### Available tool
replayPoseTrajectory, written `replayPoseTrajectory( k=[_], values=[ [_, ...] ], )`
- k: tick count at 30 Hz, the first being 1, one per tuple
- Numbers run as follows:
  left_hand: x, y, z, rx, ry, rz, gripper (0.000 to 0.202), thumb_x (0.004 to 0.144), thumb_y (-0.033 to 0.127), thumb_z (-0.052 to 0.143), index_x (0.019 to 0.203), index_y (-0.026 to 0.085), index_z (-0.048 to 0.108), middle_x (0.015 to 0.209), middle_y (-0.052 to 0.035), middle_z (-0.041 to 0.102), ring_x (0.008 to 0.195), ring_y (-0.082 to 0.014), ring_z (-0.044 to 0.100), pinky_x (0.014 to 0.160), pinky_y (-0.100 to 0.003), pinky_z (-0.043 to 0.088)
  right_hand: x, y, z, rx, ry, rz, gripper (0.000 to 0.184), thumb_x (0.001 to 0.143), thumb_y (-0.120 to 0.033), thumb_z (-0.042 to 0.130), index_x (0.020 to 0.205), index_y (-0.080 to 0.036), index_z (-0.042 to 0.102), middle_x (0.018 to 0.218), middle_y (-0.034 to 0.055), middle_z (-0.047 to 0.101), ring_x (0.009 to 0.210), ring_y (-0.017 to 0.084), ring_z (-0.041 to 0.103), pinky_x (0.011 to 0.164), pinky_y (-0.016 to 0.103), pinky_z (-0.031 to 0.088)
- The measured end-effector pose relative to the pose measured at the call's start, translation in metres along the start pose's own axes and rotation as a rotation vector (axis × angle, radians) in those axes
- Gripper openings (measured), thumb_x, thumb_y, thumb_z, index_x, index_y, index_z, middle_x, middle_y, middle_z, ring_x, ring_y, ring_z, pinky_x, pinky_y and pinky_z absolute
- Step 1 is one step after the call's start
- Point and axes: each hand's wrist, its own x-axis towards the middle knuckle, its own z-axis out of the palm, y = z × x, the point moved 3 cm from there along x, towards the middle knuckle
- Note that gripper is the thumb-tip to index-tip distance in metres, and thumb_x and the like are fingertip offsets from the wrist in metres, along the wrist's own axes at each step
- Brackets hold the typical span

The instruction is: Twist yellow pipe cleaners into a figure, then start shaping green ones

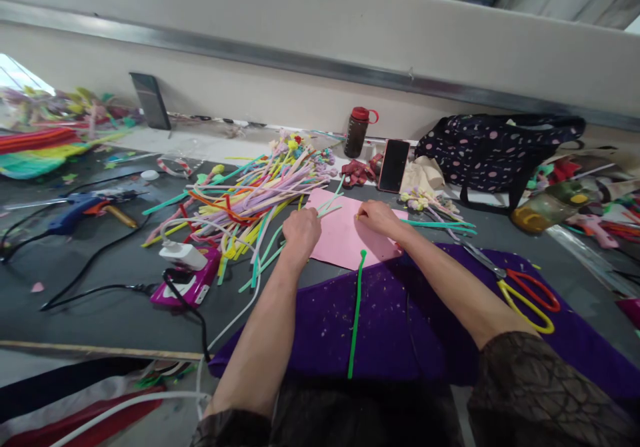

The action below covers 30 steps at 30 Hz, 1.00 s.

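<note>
My left hand point(301, 229) is closed in a loose fist at the left edge of a pink paper sheet point(345, 237), gripping thin mint-green pipe cleaners point(327, 208) that run off to the right. My right hand point(379, 218) rests on the pink sheet with its fingers pinched on something small and yellow that I cannot make out. A big heap of coloured pipe cleaners point(250, 197) lies just left of my left hand. A single green pipe cleaner point(356, 313) lies across the purple cloth point(400, 320) between my forearms.
Red and yellow scissors point(520, 290) lie on the cloth at right. A blue glue gun point(75, 208), a magenta device with a white charger point(186, 270) and black cables sit at left. A dark bottle point(357, 132), a phone point(393, 165) and a spotted bag point(495, 150) stand behind.
</note>
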Motion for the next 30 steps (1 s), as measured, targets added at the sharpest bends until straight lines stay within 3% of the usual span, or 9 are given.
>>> replayPoseTrajectory(
  k=[7,17,26,30],
  values=[
    [0.000,-0.001,0.001,-0.010,-0.010,-0.014,0.033,0.082,0.035,0.040,0.101,0.018,0.061,0.094,-0.0138,0.062,0.095,-0.0269,0.055,0.075,-0.037,0.044,0.009,0.000,0.003,0.002,-0.021,0.007,0.023,0.078,-0.025,0.047,0.085,-0.014,0.067,0.090,0.0107,0.065,0.081,0.018,0.059,0.068,0.023,0.037],
    [0.003,-0.005,0.004,-0.064,0.003,-0.006,0.031,0.081,0.034,0.042,0.099,0.019,0.063,0.092,-0.0130,0.064,0.092,-0.0274,0.056,0.073,-0.038,0.045,0.036,0.018,-0.009,0.053,0.052,0.050,0.025,0.075,-0.020,0.045,0.089,-0.017,0.066,0.088,0.0031,0.068,0.080,0.014,0.059,0.065,0.019,0.037],
    [0.004,-0.005,0.003,-0.033,-0.026,-0.018,0.032,0.077,0.016,0.041,0.100,0.020,0.063,0.093,-0.0123,0.064,0.091,-0.0247,0.057,0.072,-0.034,0.045,0.057,0.030,-0.007,0.027,0.087,0.147,0.024,0.074,-0.019,0.048,0.087,-0.017,0.068,0.088,0.0070,0.068,0.082,0.017,0.060,0.069,0.022,0.038],
    [0.003,-0.005,0.002,-0.053,0.010,0.014,0.030,0.077,0.018,0.041,0.096,0.020,0.065,0.089,-0.0116,0.064,0.089,-0.0264,0.056,0.070,-0.036,0.045,0.056,0.033,-0.011,0.045,0.095,0.141,0.027,0.076,-0.021,0.046,0.090,-0.018,0.069,0.085,0.0050,0.069,0.079,0.016,0.060,0.067,0.021,0.038]
  ],
)
